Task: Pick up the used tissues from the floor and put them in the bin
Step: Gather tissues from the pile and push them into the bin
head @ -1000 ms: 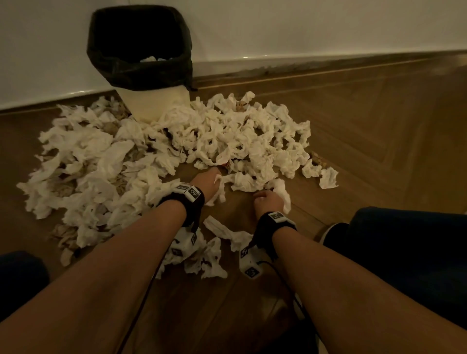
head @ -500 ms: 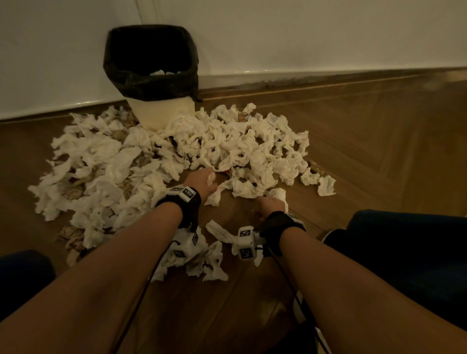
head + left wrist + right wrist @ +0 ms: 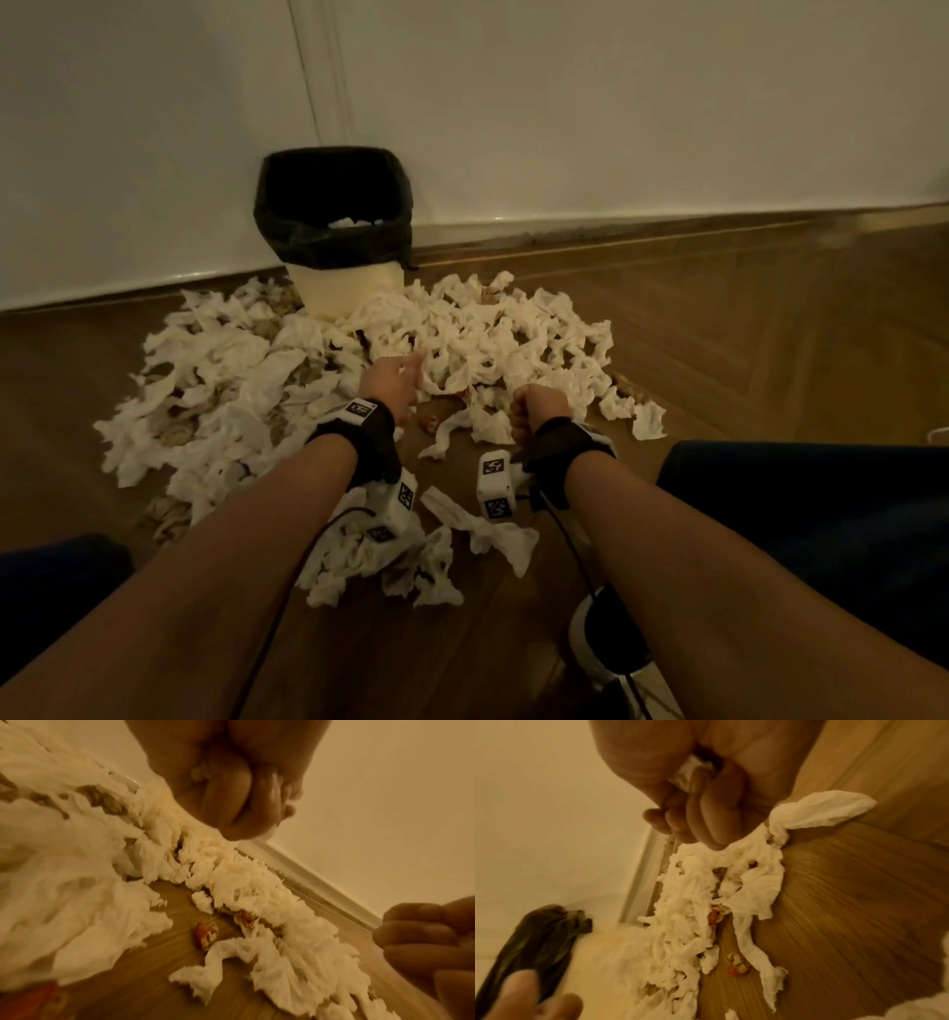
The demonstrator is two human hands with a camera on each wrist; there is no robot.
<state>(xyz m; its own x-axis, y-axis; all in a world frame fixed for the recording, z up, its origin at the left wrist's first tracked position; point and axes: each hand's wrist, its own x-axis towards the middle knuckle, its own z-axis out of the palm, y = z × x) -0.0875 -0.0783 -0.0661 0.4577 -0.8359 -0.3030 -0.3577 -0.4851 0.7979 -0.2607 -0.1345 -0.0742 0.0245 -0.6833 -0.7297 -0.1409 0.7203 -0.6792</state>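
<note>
Since a second ago the right hand (image 3: 534,411) has lifted off the floor, its fingers now fisted around a tissue (image 3: 693,772), so one piece is ready for the bin (image 3: 334,226). The left hand (image 3: 390,383) has reached to the edge of the tissue pile (image 3: 488,339); whether its curled fingers grip anything cannot be told. The bin stands against the wall (image 3: 616,103), its open mouth unobstructed beyond the pile.
</note>
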